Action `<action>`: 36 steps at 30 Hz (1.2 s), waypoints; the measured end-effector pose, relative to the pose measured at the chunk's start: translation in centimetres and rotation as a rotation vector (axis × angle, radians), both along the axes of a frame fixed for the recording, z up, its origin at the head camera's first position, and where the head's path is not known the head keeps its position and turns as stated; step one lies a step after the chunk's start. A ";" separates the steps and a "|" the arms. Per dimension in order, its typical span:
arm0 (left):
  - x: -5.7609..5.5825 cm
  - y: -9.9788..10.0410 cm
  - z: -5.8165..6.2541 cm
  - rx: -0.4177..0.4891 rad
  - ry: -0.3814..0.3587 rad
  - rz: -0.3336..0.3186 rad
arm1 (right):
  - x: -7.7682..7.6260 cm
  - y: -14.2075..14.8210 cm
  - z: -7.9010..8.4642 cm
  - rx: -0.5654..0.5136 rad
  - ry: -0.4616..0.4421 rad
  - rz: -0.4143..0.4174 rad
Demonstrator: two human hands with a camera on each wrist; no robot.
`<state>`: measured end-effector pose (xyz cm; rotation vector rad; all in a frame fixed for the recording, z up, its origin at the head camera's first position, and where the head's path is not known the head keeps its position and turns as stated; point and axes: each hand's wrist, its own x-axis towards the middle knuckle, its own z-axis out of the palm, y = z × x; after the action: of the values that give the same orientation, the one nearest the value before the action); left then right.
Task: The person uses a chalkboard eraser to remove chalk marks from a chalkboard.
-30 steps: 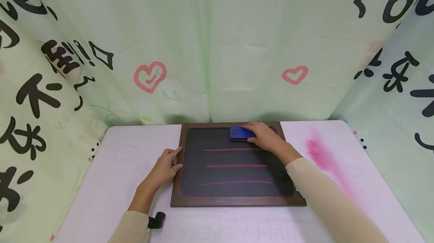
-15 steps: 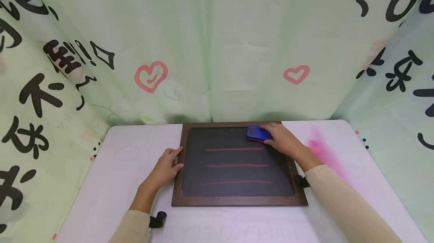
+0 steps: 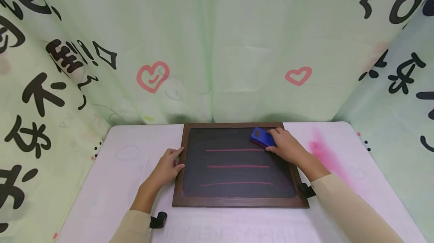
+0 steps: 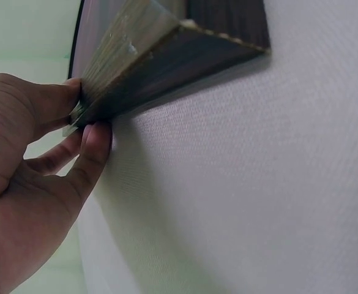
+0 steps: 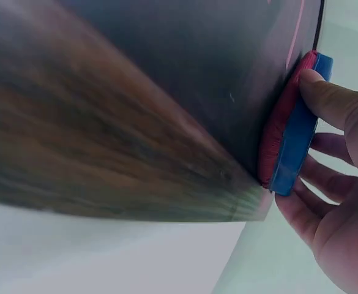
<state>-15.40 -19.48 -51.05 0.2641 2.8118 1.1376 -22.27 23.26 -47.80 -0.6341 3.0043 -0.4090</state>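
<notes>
A small chalkboard (image 3: 237,175) in a brown wooden frame lies on the table, with three pink horizontal lines across its dark surface. Near its upper right corner my right hand (image 3: 286,145) grips a blue eraser (image 3: 259,135) by the sides, thumb opposite the fingers. In the right wrist view the eraser's red pad (image 5: 279,125) lies against the board. The eraser is tilted, its lower end by the right end of the top line. My left hand (image 3: 165,167) holds the frame's left edge; the left wrist view shows thumb and fingertips against the wooden frame (image 4: 130,58).
The white table (image 3: 142,137) has a pink smear (image 3: 322,150) right of the board. A pale green curtain (image 3: 244,47) with hearts and black writing surrounds the back and sides. Each wrist wears a black camera (image 3: 158,220).
My right hand has slid the eraser rightward along the board's top, then turned it to a slant and brought it slightly lower. My left hand stays at the frame.
</notes>
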 end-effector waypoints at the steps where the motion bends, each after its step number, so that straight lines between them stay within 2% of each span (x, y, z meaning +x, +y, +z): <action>1: 0.0 0.0 0.0 -0.002 -0.001 0.002 | 0.2 -0.1 0.0 -0.005 0.003 -0.001; 14: -0.2 0.0 -0.2 -0.002 -0.020 -0.002 | 1.6 -0.9 -0.7 0.040 0.146 0.046; 26: 0.0 0.2 -0.1 -0.005 -0.027 0.003 | 2.0 -3.7 -0.8 0.043 0.146 0.117; 36: -0.1 0.1 -0.1 -0.001 -0.032 0.007 | 1.6 -7.5 -0.7 0.107 0.106 0.134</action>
<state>-15.49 -19.40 -51.18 0.2339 2.7880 1.1319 -20.70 15.80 -48.47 -0.8676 3.0318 -0.2128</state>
